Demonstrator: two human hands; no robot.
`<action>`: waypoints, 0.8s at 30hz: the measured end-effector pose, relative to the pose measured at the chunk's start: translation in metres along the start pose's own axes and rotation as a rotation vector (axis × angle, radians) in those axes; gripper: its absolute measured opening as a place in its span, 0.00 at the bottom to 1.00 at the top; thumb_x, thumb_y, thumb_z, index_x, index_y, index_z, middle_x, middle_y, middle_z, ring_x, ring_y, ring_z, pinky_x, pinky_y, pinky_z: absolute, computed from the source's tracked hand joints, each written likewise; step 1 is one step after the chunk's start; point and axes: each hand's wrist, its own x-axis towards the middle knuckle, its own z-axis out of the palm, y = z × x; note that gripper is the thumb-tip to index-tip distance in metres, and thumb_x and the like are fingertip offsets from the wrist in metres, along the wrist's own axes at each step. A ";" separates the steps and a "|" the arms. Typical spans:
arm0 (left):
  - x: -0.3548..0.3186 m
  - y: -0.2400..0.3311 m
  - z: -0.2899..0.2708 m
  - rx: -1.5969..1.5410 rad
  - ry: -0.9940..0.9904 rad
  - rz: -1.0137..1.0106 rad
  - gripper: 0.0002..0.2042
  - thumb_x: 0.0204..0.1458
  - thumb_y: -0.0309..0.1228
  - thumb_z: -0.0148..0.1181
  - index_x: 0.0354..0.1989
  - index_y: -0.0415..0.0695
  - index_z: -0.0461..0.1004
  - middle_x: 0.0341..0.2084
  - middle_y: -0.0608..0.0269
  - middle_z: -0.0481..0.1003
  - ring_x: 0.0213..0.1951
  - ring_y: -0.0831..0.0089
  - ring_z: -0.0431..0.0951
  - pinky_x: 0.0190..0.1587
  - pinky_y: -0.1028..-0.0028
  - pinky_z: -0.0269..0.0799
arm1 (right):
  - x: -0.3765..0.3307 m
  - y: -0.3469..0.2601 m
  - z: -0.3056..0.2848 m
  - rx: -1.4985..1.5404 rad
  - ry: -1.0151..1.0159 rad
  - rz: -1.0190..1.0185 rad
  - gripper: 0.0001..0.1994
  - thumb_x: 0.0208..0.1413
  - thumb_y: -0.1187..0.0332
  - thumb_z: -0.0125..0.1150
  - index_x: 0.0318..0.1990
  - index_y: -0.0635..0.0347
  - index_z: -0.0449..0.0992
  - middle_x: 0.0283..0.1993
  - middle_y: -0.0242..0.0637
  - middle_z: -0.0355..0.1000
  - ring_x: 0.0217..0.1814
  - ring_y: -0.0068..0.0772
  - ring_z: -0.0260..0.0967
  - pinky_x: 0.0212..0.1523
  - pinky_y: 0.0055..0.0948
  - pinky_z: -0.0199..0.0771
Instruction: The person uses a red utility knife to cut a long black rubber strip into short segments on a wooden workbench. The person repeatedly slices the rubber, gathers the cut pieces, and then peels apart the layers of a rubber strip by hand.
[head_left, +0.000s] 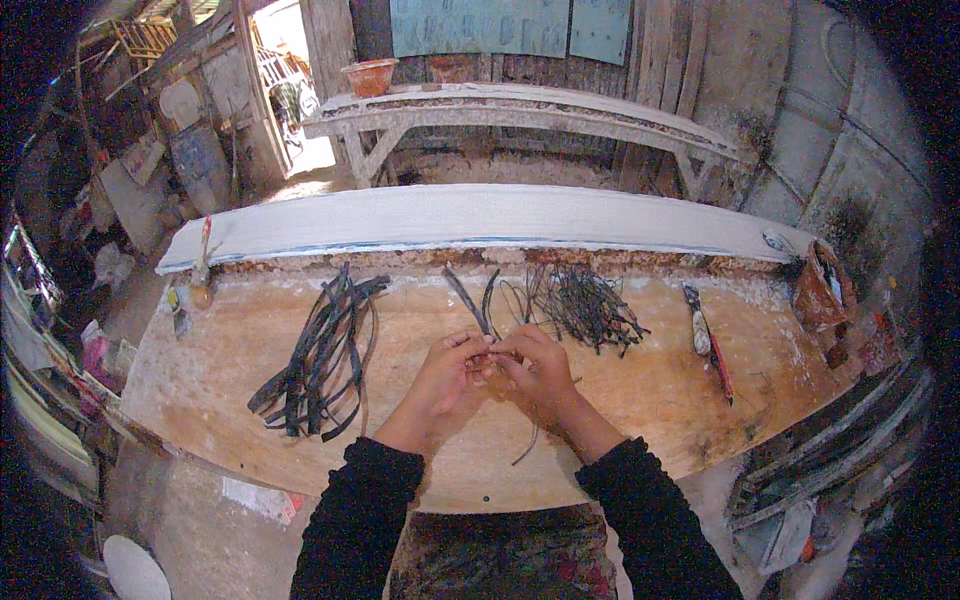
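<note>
My left hand and my right hand meet over the middle of the wooden table, fingertips pinched close together. Between them is a dark flat strip, its two ends sticking out past the fingers on the far side. A thin dark strand hangs or lies below my right hand. Left of my hands lies a loose pile of long black strips, some looped over. Beyond my right hand sits a bundle of thinner, shorter dark strips. My fingers hide the exact grip.
A long white slab runs along the table's far edge. A red-handled brush stands at left; a red-handled tool lies at right near a reddish-brown pot. A whitish bench with an orange bowl stands behind.
</note>
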 end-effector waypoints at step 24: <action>0.000 -0.004 0.000 0.058 0.106 0.070 0.06 0.46 0.29 0.55 0.29 0.39 0.71 0.23 0.66 0.71 0.25 0.78 0.70 0.28 0.80 0.66 | 0.001 0.004 0.009 0.584 0.070 0.644 0.06 0.47 0.73 0.56 0.33 0.65 0.72 0.25 0.29 0.68 0.27 0.16 0.62 0.30 0.16 0.63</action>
